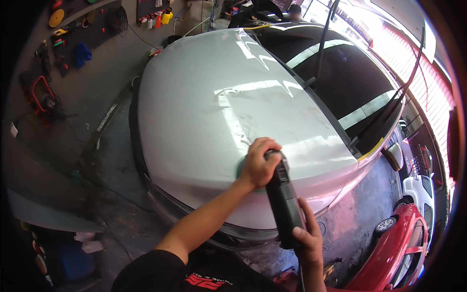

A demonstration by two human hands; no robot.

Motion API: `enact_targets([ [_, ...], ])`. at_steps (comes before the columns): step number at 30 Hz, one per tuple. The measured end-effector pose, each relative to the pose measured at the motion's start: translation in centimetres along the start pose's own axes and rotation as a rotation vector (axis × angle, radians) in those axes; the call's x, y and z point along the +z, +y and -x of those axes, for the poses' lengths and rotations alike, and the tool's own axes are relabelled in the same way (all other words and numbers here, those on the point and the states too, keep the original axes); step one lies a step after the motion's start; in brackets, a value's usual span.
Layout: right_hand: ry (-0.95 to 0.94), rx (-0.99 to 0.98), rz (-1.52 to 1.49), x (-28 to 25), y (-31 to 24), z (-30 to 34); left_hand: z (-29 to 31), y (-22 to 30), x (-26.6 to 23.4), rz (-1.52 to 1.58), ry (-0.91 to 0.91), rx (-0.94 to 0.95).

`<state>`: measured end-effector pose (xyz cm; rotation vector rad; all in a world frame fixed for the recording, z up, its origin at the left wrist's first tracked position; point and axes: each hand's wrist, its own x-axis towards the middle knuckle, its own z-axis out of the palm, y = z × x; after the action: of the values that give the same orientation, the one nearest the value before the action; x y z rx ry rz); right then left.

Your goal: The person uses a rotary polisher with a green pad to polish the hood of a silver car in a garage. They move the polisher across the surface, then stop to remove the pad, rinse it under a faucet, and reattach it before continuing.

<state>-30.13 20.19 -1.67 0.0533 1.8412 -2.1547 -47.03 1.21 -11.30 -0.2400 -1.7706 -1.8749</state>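
A black car polisher slants across the front of a silver car hood, its green pad resting on the paint. My left hand is wrapped over the polisher's head and hides most of the pad. Farther back, my right hand grips the rear end of the body, with the thumb on top. A cord runs down from that end beside my right forearm. Dull smears show on the hood ahead of the pad, among bright light reflections.
Yellow tape edges the dark windshield, and wiper arms stand raised. A red car and a white car are at the right. Tools and spray bottles hang on the left wall. Another person is beyond the car.
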Motion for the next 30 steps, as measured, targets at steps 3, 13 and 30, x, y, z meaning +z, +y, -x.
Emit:
enact_targets([
  [3, -0.099, 0.068, 0.005, 1.6, 1.8, -0.8, 2.1, 0.7, -5.2, -0.054, 0.100, -0.028],
  [13, -0.268, 0.086, 0.140, 5.9, 2.0, -2.4, 3.5, 0.3, -11.9, 0.027, 0.270, -0.014],
  [30, 0.213, -0.276, 0.067, -6.1, -3.9, 0.0, -4.2, 0.4, 15.2, 0.117, -0.218, -0.101],
])
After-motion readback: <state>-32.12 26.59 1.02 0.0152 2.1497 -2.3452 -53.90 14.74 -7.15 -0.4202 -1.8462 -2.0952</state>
